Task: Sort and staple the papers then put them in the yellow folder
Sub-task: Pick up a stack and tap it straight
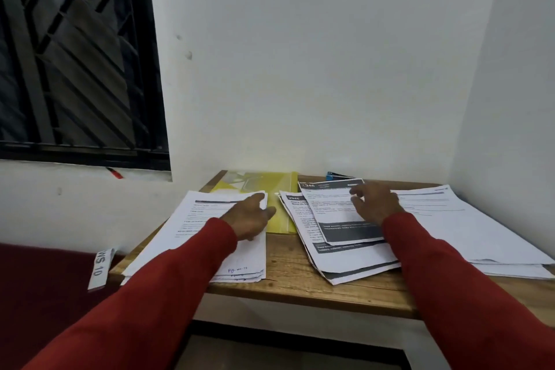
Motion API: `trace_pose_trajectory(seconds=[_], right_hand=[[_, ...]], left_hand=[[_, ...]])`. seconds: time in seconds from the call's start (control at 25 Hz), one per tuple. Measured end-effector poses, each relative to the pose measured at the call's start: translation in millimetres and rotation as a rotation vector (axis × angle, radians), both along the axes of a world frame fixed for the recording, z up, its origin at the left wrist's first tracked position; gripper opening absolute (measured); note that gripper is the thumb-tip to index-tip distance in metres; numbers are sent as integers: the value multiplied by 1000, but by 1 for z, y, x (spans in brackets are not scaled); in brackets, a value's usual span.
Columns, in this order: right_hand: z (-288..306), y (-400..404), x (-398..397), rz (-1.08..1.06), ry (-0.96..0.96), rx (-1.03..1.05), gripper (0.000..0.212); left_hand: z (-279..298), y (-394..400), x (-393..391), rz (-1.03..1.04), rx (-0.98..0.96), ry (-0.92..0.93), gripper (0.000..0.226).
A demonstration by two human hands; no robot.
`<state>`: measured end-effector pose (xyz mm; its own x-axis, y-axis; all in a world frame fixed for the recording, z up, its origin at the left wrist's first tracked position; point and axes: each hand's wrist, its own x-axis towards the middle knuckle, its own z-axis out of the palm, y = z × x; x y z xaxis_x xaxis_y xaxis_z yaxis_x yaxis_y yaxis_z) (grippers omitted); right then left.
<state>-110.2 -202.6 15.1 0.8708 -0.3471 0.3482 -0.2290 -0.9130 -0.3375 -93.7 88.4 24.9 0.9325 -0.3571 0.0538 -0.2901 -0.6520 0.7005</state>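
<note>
1. Two red sleeves are reaching in from the lower frame. The left hand [250,216] is lying flat, fingers relaxed, on the left stack of papers [207,237]. The right hand [374,204] is hovering with fingers spread over the middle stack [339,231]; whether it is touching the top sheet is unclear.
2. A third stack [468,228] is lying at centre right of the frame, on the counter [288,273].
3. The sheets are looking light, limp and slippery, fanned unevenly, so each stack probably needs squaring up and gripping at an edge or corner.
4. The yellow folder [279,204] is lying between the left and middle stacks, partly covered by the left one, which is standing in its way.
5. A small blue-and-dark object [338,176], possibly the stapler, is peeking out behind the middle stack.
6. A labelled paper strip [100,269] is hanging off the counter's left corner.
</note>
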Motion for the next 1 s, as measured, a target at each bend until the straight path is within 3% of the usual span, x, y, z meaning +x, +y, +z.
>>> trace_pose_trajectory(seconds=[0.12, 0.24, 0.32, 0.4, 0.48, 0.56, 0.8, 1.0], right_hand=[[-13, 3, -7, 74, 332, -240, 34], [-15, 9, -6, 181, 285, -172, 33], [-17, 8, -5, 252, 254, -61, 30], [-19, 4, -7, 296, 232, 12, 28], [-21, 2, -8, 307, 214, 31, 26], [-22, 0, -8, 309, 201, 52, 26], [-25, 0, -6, 340, 195, 86, 14], [-22, 0, -10, 439, 171, 242, 16]], left_hand=[[-2, -44, 7, 3, -132, 175, 41], [-1, -69, 18, 32, -344, 429, 33], [-1, -79, 24, 60, -398, 486, 38], [-6, -89, 35, 130, -203, 300, 51], [-10, -94, 40, 145, 209, 29, 68], [-15, -100, 37, 138, 386, -99, 76], [-14, -108, 27, 207, 109, 41, 77], [-14, -117, 21, 165, -121, -83, 69]])
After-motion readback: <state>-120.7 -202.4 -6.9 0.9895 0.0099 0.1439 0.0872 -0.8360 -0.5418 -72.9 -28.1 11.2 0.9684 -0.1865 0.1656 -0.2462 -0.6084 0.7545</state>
